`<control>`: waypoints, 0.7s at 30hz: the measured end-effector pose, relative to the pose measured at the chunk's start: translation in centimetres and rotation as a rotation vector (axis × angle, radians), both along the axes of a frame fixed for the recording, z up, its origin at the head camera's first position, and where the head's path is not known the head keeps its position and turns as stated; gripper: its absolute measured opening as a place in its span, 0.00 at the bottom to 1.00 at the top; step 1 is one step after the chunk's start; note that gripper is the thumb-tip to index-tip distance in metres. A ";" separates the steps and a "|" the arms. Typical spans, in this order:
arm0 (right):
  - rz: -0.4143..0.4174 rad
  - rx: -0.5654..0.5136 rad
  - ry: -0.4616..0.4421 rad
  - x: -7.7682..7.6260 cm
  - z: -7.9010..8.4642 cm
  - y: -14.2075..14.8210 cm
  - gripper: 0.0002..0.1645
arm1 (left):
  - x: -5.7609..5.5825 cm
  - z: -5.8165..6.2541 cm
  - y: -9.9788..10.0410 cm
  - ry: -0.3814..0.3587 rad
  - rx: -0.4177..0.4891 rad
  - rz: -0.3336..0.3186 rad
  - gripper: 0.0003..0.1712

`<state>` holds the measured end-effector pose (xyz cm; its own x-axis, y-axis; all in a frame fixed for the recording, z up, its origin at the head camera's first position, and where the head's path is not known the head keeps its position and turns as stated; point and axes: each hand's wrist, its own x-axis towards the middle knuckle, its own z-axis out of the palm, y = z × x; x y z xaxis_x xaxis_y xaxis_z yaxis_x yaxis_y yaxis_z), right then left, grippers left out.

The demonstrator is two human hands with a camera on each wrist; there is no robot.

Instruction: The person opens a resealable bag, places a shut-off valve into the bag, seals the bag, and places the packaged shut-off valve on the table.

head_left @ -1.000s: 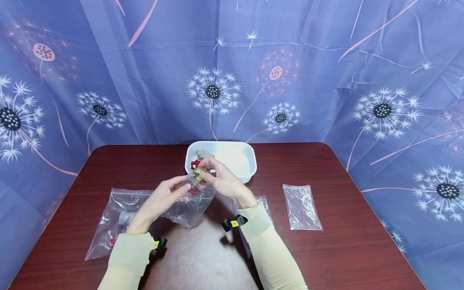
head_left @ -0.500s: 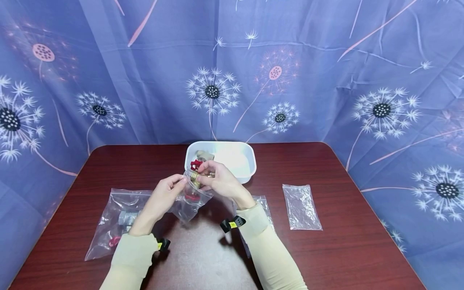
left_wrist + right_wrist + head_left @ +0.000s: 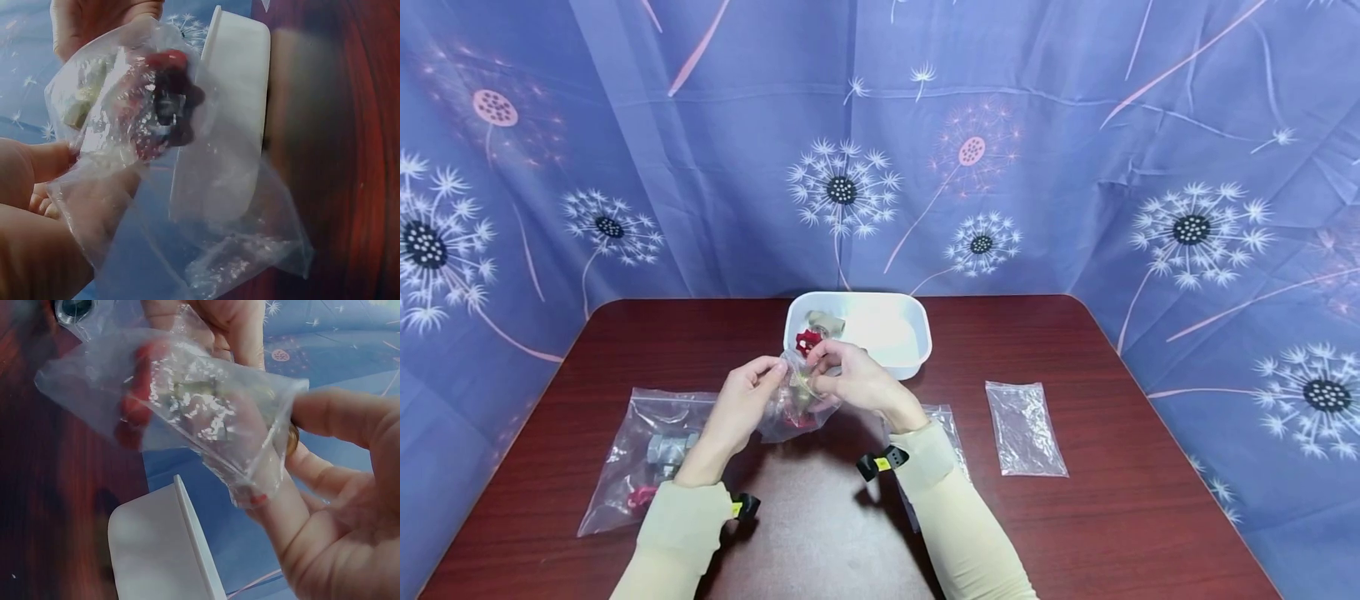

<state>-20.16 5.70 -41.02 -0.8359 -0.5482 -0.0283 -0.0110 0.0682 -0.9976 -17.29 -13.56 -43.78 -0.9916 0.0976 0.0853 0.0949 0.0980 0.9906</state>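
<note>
In front of the white tub, my left hand [image 3: 737, 408] pinches the edge of a clear plastic bag [image 3: 775, 427] near its mouth. My right hand [image 3: 861, 382] is at the same opening, gripping a brass valve with a red handwheel [image 3: 137, 394]. Most of the valve lies inside the bag, its red wheel [image 3: 169, 94] deep down and its brass end [image 3: 293, 439] at the mouth by the right thumb. Film wraps over some of the right fingers in the right wrist view. Both hands hold the bag above the table.
The white plastic tub [image 3: 891, 333] holds another red handwheel [image 3: 807, 341] and a greyish fitting [image 3: 826, 323]. At left lies a zip bag [image 3: 606, 492] with a grey metal fitting [image 3: 667, 450] and a red wheel [image 3: 642, 497]. A flat clear bag [image 3: 1026, 429] lies right; another [image 3: 946, 425] is under my right forearm.
The brass valve has gone from above the bag's mouth down into it. My left hand has shifted slightly, drawing the bag's edge up around the valve.
</note>
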 end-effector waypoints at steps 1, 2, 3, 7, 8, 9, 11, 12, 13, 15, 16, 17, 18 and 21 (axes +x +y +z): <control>0.011 0.019 0.005 0.0 0.0 0.0 0.12 | 0.0 0.0 0.1 -0.001 0.006 0.000 0.15; 0.020 0.034 0.007 0.0 0.0 0.1 0.12 | 0.0 0.0 0.2 0.000 0.012 -0.001 0.16; 0.027 0.053 0.017 0.0 0.0 0.2 0.12 | 0.0 0.0 0.2 -0.001 0.017 0.000 0.16; 0.042 0.093 0.013 -0.2 -0.1 0.4 0.11 | 0.1 0.0 0.3 -0.003 0.023 0.004 0.16; 0.043 0.092 0.007 -0.3 -0.1 0.5 0.10 | 0.1 -0.1 0.3 -0.003 0.025 0.010 0.16; 0.045 0.094 0.008 -0.3 -0.1 0.6 0.09 | 0.1 -0.1 0.3 -0.002 0.024 0.015 0.16; 0.043 0.093 0.016 -0.5 -0.2 0.7 0.10 | 0.0 -0.2 0.4 0.000 0.026 0.019 0.16; 0.039 0.102 0.036 -0.5 -0.2 0.9 0.10 | 0.0 -0.1 0.4 0.003 0.024 0.021 0.17; 0.031 0.113 0.064 -0.6 -0.2 1.0 0.10 | 0.0 -0.1 0.4 0.006 0.021 0.024 0.17; 0.021 0.135 0.126 -0.7 -0.1 1.3 0.11 | 0.0 -0.1 0.5 0.007 0.015 0.029 0.17; 0.016 0.147 0.158 -0.8 -0.1 1.4 0.11 | 0.0 -0.1 0.5 0.007 0.015 0.030 0.17; 0.011 0.161 0.194 -0.8 0.0 1.5 0.11 | 0.0 -0.1 0.5 0.008 0.013 0.032 0.17; 0.002 0.189 0.243 -0.9 0.0 1.6 0.11 | 0.0 -0.2 0.5 0.006 0.019 0.029 0.17; -0.028 0.262 0.377 -1.1 0.0 1.9 0.10 | 0.0 -0.2 0.6 0.003 0.043 0.037 0.17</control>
